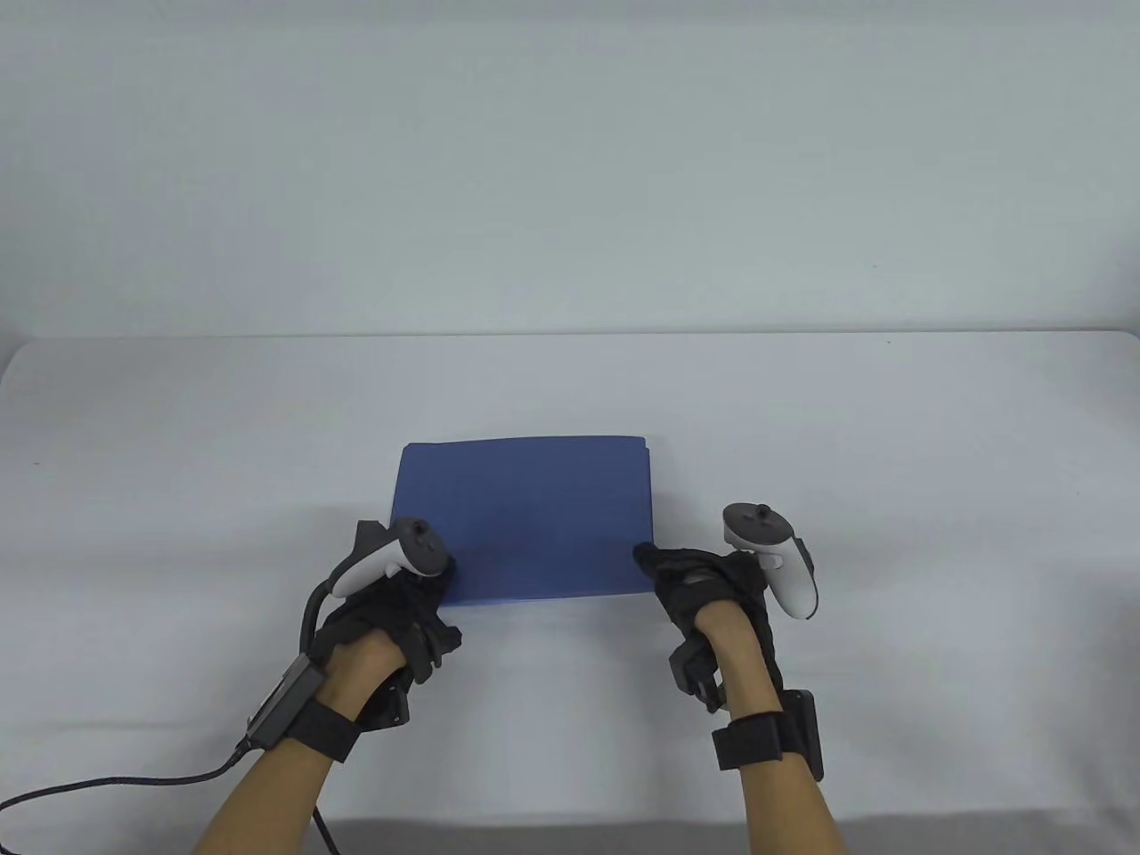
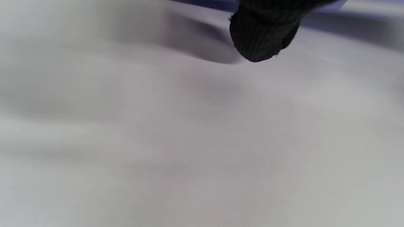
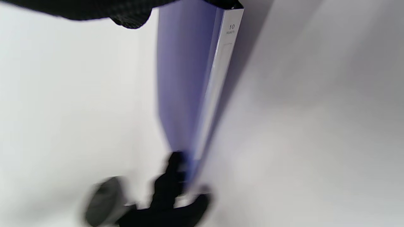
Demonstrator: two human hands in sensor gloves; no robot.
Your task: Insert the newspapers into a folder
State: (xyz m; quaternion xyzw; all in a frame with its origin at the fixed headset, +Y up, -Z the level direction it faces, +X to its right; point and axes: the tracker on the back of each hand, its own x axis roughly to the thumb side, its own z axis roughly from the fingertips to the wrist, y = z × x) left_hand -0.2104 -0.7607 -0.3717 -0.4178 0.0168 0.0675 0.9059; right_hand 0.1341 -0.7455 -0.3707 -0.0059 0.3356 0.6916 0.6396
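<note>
Blue folder [image 1: 525,517] on white table [image 1: 891,427], hands at corners.

blue folder [image 3: 186,82], white spine, gloved fingers [image 3: 126,12]

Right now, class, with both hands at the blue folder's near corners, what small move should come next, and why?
Probably lift the cover open. The blue folder lies closed on the table, the left hand and right hand touch its near corners, and no newspaper is in view, so opening comes first.
</note>
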